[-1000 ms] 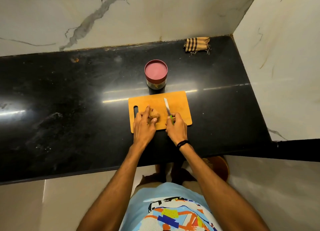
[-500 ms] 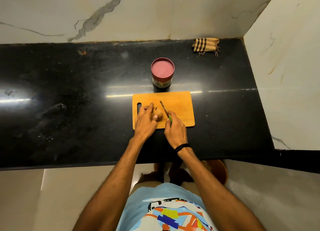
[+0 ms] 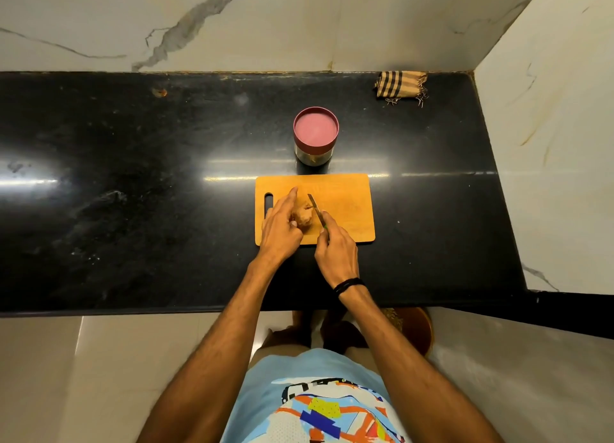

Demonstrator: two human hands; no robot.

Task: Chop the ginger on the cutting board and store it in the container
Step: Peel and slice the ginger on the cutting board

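Observation:
A knobbly tan piece of ginger (image 3: 303, 216) lies on the orange cutting board (image 3: 349, 206), left of the board's middle. My left hand (image 3: 280, 230) holds the ginger down from its left side. My right hand (image 3: 335, 247) grips a small knife (image 3: 315, 208) with a green handle; the blade rests against the ginger's right edge. Just behind the board stands the container (image 3: 315, 135), a clear jar with a dark red lid on it.
The black stone counter (image 3: 133, 193) meets marble walls at the back and on the right. A folded striped cloth (image 3: 400, 84) lies in the back right corner. On the floor by the counter's front edge sits a brown round object (image 3: 415, 326).
The knife has swung left from the open board to the ginger's right edge. My left hand still holds the ginger. The camera view shifted a little.

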